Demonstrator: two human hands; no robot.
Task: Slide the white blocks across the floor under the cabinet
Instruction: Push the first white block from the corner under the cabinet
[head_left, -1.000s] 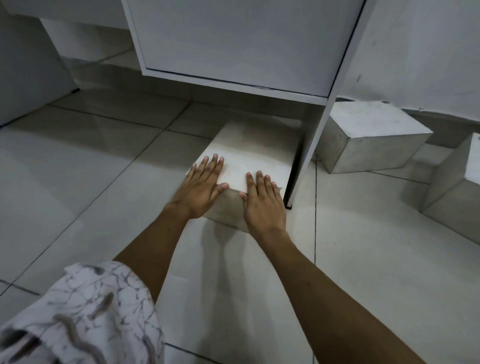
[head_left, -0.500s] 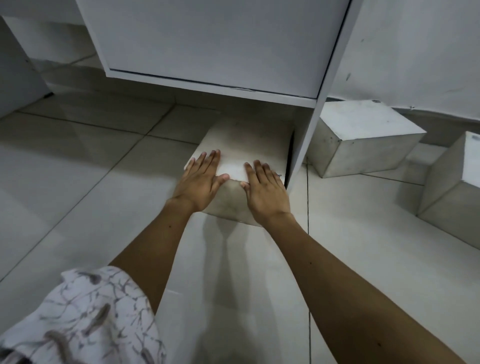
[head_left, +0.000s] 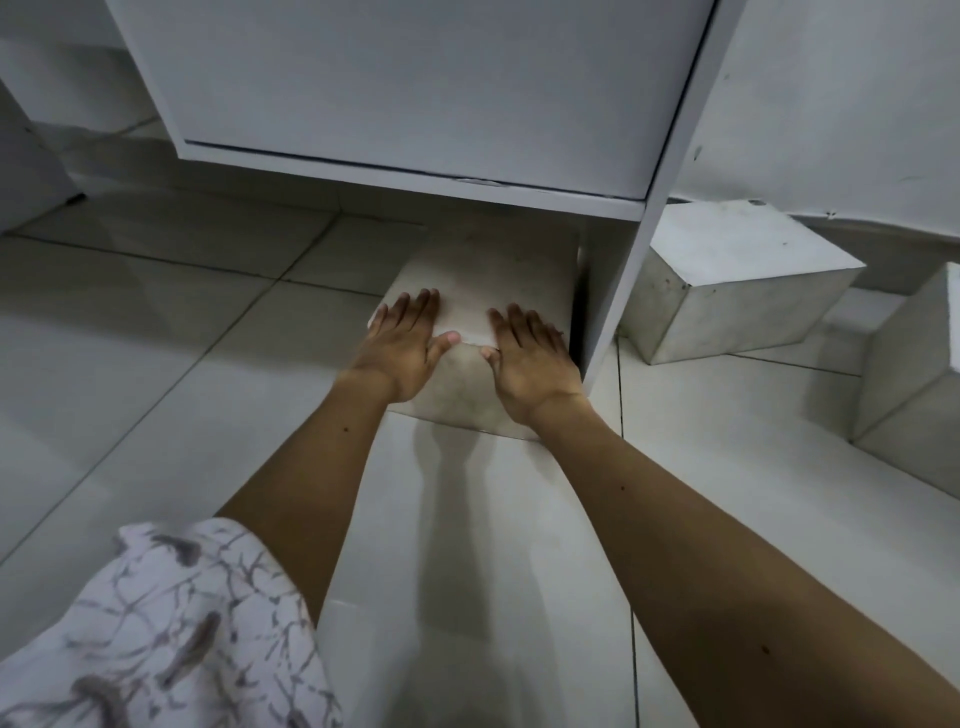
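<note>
While both palms lie flat on the near top edge of the white block (head_left: 483, 291), the left hand (head_left: 397, 353) and the right hand (head_left: 530, 364) have their fingers straight and spread, pressing rather than curling round anything. This block sits on the tiled floor (head_left: 156, 364) with its far half already in the shadow beneath the cabinet (head_left: 415, 104), and its right side runs just beside the cabinet's upright side panel (head_left: 623, 291); whether the 2 touch cannot be told from here. The near face of the block still stands out in front of the cabinet's lower edge, so I judge this 1 slide to be roughly half done, with a further push inward needed before the block is fully under. On the other side of the panel, a second block (head_left: 727, 280) stands on the floor close to the wall (head_left: 831, 104), and a third block (head_left: 914, 374) shows partly at the right edge of the view; both lie outside the cabinet's footprint, so of 3 visible blocks, 2 look untouched by the task. A patterned sleeve (head_left: 156, 623) fills the lower left corner. The likely snag is the block's right edge catching on the panel if the push drifts that way.
</note>
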